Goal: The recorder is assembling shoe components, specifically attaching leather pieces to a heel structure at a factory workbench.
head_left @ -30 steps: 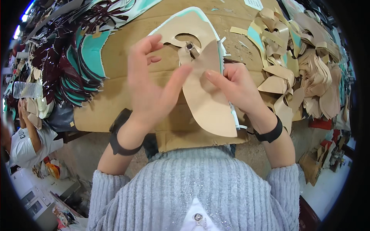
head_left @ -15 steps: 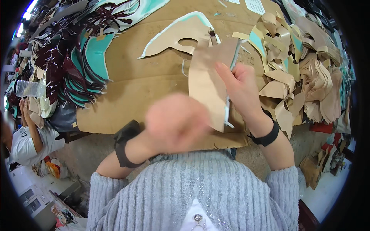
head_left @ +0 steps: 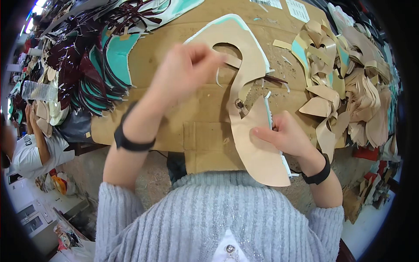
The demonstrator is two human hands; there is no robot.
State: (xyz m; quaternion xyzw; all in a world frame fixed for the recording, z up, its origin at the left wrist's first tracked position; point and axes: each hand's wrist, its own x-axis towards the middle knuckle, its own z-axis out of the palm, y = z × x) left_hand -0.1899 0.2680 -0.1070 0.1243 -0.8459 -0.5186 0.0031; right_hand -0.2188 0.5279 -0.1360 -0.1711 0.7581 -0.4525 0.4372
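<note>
My right hand point(head_left: 283, 134) grips a curved beige leather-like piece point(head_left: 257, 150) by its white-and-teal edge, thumb on top. The piece hangs partly past the cardboard's near edge. Ahead of it, a larger beige piece point(head_left: 251, 48) with a white border and a curved cut-out lies on the cardboard; whether the two are joined, I cannot tell. My left hand point(head_left: 192, 65), blurred, is closed with fingertips at a narrow beige strip point(head_left: 232, 61) in the cut-out; what they hold is hidden. A small dark-and-shiny spot point(head_left: 239, 103) shows where the pieces meet.
Brown cardboard point(head_left: 161, 87) covers the table. Dark red and teal pieces point(head_left: 120, 56) are heaped at left, beige strips and stacked pieces point(head_left: 362, 96) at right. Thin dark sticks point(head_left: 276, 79) lie beside the larger piece. Another person point(head_left: 37, 150) is at far left.
My left hand has moved up and away from my body, to the cut-out. My right hand has brought its piece down and slightly right, nearer to me, uncovering the larger piece.
</note>
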